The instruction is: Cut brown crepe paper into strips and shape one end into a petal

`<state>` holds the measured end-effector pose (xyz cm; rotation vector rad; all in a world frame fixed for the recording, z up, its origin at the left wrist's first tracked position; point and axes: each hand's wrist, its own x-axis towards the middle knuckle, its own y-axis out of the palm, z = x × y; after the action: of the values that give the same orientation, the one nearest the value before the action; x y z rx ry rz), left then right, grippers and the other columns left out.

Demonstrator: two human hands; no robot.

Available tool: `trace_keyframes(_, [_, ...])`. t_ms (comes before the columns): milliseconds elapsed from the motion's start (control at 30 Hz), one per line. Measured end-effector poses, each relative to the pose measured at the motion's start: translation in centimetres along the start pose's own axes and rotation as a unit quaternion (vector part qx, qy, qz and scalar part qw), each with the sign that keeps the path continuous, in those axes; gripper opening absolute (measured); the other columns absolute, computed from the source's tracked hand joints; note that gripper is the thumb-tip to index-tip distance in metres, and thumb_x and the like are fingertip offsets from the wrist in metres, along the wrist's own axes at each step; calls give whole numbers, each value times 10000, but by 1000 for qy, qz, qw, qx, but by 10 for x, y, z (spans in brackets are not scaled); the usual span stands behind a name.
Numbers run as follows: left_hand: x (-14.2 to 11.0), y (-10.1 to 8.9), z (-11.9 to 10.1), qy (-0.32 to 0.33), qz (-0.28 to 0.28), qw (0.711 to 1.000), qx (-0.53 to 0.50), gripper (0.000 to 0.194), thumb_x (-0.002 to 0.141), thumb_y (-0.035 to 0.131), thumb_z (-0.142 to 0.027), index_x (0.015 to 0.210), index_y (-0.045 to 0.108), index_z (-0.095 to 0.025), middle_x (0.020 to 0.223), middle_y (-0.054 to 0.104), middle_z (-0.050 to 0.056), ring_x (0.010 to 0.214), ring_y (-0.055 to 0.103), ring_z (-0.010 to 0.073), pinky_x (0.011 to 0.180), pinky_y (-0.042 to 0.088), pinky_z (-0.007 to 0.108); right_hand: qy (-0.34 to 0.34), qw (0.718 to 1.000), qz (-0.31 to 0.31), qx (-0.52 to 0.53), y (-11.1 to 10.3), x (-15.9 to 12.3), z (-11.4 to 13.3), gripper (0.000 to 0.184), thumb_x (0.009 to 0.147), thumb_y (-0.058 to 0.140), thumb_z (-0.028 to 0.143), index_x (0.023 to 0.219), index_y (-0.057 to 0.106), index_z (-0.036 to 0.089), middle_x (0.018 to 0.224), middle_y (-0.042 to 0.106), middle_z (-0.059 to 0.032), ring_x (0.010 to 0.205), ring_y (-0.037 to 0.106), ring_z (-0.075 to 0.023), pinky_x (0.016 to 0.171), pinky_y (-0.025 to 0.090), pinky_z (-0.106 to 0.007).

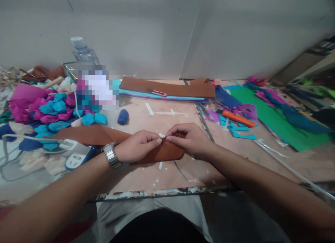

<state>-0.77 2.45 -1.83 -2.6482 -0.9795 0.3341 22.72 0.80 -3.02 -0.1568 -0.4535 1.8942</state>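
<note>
Left hand (138,145) and right hand (192,138) pinch a brown strip (162,154) lying lengthwise left to right, a white power socket (77,155) crowding its left end.

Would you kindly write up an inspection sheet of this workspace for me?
Surface: pinkish tabletop, dotted with white scraps.
Work pieces: brown sheet, lying near the table's middle.
Clutter: blue and magenta bundles at left; orange utility knife on blue scraps at right; pink-handled snips on a brown strip behind.
Hands: left hand and right hand pinch at the sheet's far edge, by a tiny white piece.
Cables: white cable leading to a power strip.
Surroundings: pale wall behind; clear capped bottle, back left.
</note>
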Motion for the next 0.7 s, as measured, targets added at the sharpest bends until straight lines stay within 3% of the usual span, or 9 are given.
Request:
trace_keyframes(467, [0,2,2,19,-82,996,16,351,992,546,-350,729,646,-141,700,564,-16,683,483,121,665,377,236,1,999,38,12,-5,-3,5,200,863,718,329,999,756,187,986,774,-49,902,691,-212,789,508,-299])
trace_keyframes(700, [-2,4,1,23,-83,996,35,315,986,558,-339,797,719,-146,766,681,10,740,579,146,722,433,250,23,1000,16,13,-1,-2,0,176,899,687,352,880,756,191,855,760,-37,791,665,-191,710,493,-292])
